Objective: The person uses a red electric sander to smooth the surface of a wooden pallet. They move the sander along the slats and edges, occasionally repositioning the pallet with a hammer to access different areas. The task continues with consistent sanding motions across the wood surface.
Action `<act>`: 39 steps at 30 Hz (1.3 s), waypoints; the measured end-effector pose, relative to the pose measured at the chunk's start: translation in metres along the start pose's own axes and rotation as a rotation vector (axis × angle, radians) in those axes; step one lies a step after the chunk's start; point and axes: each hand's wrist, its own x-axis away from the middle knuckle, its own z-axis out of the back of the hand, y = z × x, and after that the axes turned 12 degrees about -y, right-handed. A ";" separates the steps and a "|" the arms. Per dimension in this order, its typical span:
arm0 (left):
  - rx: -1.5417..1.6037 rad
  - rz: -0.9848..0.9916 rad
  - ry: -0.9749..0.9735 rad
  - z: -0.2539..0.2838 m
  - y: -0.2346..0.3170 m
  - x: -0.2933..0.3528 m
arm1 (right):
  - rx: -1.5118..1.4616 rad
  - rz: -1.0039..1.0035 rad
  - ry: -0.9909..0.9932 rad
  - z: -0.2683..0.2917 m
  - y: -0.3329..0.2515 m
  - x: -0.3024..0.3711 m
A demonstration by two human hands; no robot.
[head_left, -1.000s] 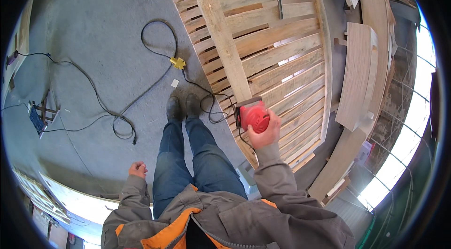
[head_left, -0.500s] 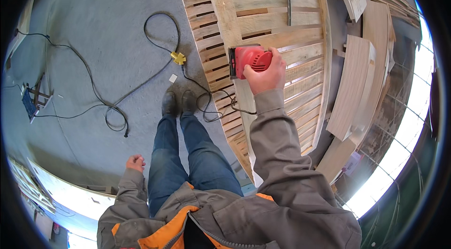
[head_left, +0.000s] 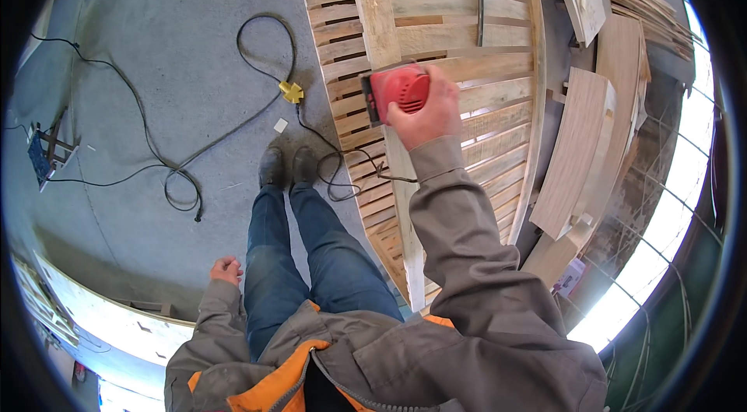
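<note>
My right hand point(head_left: 429, 112) is wrapped round a red electric sander point(head_left: 395, 89). The sander's dark base rests across a long pale board point(head_left: 379, 19), overhanging its left edge. Beneath that board runs a slatted wooden frame point(head_left: 459, 40), its slats spaced with narrow gaps. From the sander, a dark cord point(head_left: 398, 178) trails over the slats by my right sleeve and down to the floor. At my left side hangs my left hand point(head_left: 226, 269), its fingers loosely curled with nothing visible in them; it touches no tool or wood.
A yellow multi-way plug connector point(head_left: 292, 92) and a looped black cable point(head_left: 180, 178) lie on the grey floor left of my boots point(head_left: 286, 166). A dark metal bar point(head_left: 480, 0) lies on the slats. Stacked boards point(head_left: 574, 147) stand along the right.
My right hand and the sander have shifted slightly left along with the board's edge. The view has turned a little; my left hand stays hanging at my side.
</note>
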 end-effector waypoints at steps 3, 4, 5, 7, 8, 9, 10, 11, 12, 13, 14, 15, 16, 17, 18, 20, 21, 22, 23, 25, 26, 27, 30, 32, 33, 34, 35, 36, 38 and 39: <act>0.012 0.004 0.013 -0.003 0.004 0.003 | 0.012 0.034 -0.057 -0.006 -0.003 0.027; 0.023 0.004 0.011 -0.004 0.004 0.004 | -0.002 0.002 -0.066 -0.006 0.004 0.039; 0.028 -0.014 0.004 -0.004 0.005 0.002 | -0.014 -0.027 -0.071 -0.004 0.012 0.048; 0.035 -0.047 -0.009 -0.006 0.006 -0.001 | 0.019 -0.044 -0.019 -0.005 0.027 0.049; 0.029 -0.044 -0.007 -0.005 0.004 -0.004 | 0.013 -0.071 -0.018 -0.003 0.023 0.038; 0.023 -0.040 -0.005 0.000 0.001 -0.009 | 0.007 -0.099 -0.016 0.000 0.016 0.023; 0.021 -0.035 -0.001 0.002 -0.003 -0.012 | 0.000 -0.123 -0.017 0.003 0.007 0.009; 0.010 -0.027 -0.007 0.002 -0.006 -0.014 | 0.030 -0.099 -0.007 0.006 -0.001 0.001; 0.000 -0.019 -0.011 0.002 -0.009 -0.015 | 0.026 -0.092 -0.036 0.004 -0.002 0.006; -0.007 -0.016 -0.012 0.002 -0.007 -0.015 | 0.018 -0.078 -0.062 0.002 -0.006 0.009; -0.011 -0.015 -0.009 0.000 -0.006 -0.014 | 0.010 -0.064 -0.089 0.002 -0.008 0.013; -0.014 -0.015 -0.006 -0.003 -0.005 -0.011 | 0.007 -0.094 -0.133 0.001 -0.008 0.023; -0.020 -0.013 -0.005 -0.005 -0.003 -0.008 | 0.007 -0.077 -0.117 0.000 0.001 0.033; -0.010 -0.032 -0.011 -0.005 -0.002 -0.009 | 0.006 -0.056 -0.099 -0.001 0.012 0.040; 0.001 -0.050 -0.017 -0.005 -0.002 -0.010 | 0.005 -0.036 -0.081 -0.002 0.022 0.044; 0.002 -0.064 -0.020 -0.005 -0.002 -0.013 | -0.004 -0.113 -0.058 0.003 0.021 0.034; -0.009 -0.064 -0.022 -0.003 0.001 -0.016 | -0.003 -0.113 -0.043 0.007 0.017 0.021; -0.015 -0.064 -0.012 -0.001 0.001 -0.016 | -0.010 -0.105 -0.031 0.008 0.011 0.008; -0.026 -0.051 -0.009 -0.001 0.000 -0.017 | 0.008 -0.110 -0.023 0.009 0.005 0.001; -0.044 -0.030 0.000 -0.002 0.003 -0.016 | -0.010 -0.087 -0.055 0.005 0.003 0.009; -0.035 -0.037 -0.001 -0.005 0.006 -0.014 | -0.021 -0.073 -0.070 0.003 0.003 0.014; -0.026 -0.043 -0.001 -0.010 0.008 -0.011 | -0.011 -0.070 -0.075 0.002 0.006 0.021; -0.013 -0.060 -0.003 -0.015 0.017 -0.006 | -0.031 -0.087 -0.082 0.002 0.022 0.038; -0.021 -0.068 -0.003 -0.015 0.017 -0.009 | -0.002 -0.109 -0.041 0.004 0.018 0.027; -0.026 -0.072 -0.002 -0.013 0.017 -0.013 | -0.005 -0.096 -0.026 0.006 0.015 0.015; -0.029 -0.078 0.001 -0.013 0.019 -0.015 | -0.010 -0.080 -0.010 0.009 0.010 0.004; -0.027 -0.069 0.012 -0.015 0.019 -0.014 | -0.024 -0.086 -0.046 0.014 0.001 -0.003; -0.025 -0.060 0.022 -0.018 0.019 -0.013 | -0.026 -0.072 -0.054 0.011 0.003 -0.001; -0.020 -0.062 0.022 -0.023 0.024 -0.011 | -0.028 -0.045 -0.063 0.007 0.007 0.009; -0.014 -0.067 0.018 -0.025 0.024 -0.009 | -0.003 -0.078 -0.096 0.007 0.007 0.019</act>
